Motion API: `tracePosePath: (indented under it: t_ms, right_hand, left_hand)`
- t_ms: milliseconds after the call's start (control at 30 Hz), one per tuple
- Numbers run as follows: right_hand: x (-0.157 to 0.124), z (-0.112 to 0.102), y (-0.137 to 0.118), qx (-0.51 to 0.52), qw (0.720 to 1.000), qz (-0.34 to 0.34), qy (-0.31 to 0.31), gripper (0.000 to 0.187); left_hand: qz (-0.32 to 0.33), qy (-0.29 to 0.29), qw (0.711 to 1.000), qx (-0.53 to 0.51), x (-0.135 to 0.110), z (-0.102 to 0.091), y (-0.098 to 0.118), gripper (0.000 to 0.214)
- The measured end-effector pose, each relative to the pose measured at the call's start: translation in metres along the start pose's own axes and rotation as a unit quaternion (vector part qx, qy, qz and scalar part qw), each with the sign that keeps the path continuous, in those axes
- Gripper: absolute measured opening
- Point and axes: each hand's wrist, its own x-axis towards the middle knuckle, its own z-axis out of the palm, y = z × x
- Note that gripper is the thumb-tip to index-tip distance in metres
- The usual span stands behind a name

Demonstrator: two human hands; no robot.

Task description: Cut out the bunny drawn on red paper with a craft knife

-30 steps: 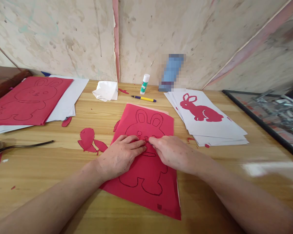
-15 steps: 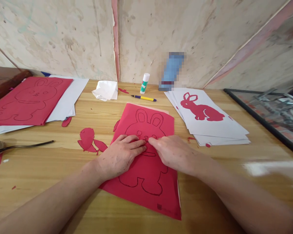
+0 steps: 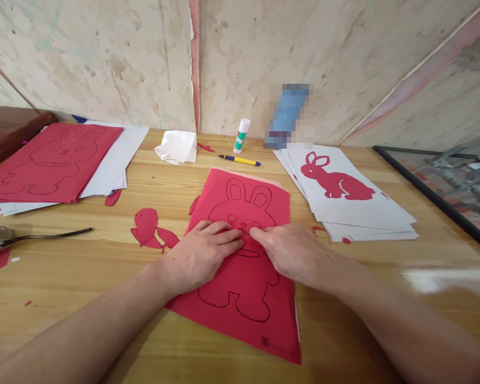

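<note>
A red sheet of paper (image 3: pixel 244 298) with a rabbit drawn in black outline lies on the wooden table (image 3: pixel 84 320) in front of me. My left hand (image 3: pixel 198 256) lies flat on the sheet, fingers pressed down over the rabbit's middle. My right hand (image 3: pixel 294 250) rests on the sheet beside it, its fingertips pinching at a spot just under the rabbit's face. The fingertips of both hands nearly meet there. What the right fingers pinch is too small to tell.
Red paper scraps (image 3: pixel 150 229) lie left of the sheet. A red rabbit drawing on white sheets (image 3: pixel 52 160) sits far left. A white stack topped by a red rabbit cutout (image 3: pixel 336 184) lies right. Glue stick (image 3: pixel 242 136), pen (image 3: pixel 240 159), crumpled tissue (image 3: pixel 177 146) stand behind.
The view has shifted slightly to the left, so everything sits a little further right. Both hands stay on the red sheet in almost the same pose.
</note>
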Motion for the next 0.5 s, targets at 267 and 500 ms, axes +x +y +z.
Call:
tracePosePath:
  t_ms: [267, 500]
  right_hand:
    - [-0.002, 0.014, 0.013, -0.026, 0.995, -0.031, 0.095, 0.03]
    - [-0.003, 0.027, 0.029, -0.023, 0.978, -0.041, 0.205, 0.03]
  left_hand:
    - [0.006, -0.01, 1.0, 0.0, 0.0, -0.002, 0.0, 0.039]
    - [0.011, -0.01, 1.0, -0.004, 0.0, -0.001, -0.001, 0.041]
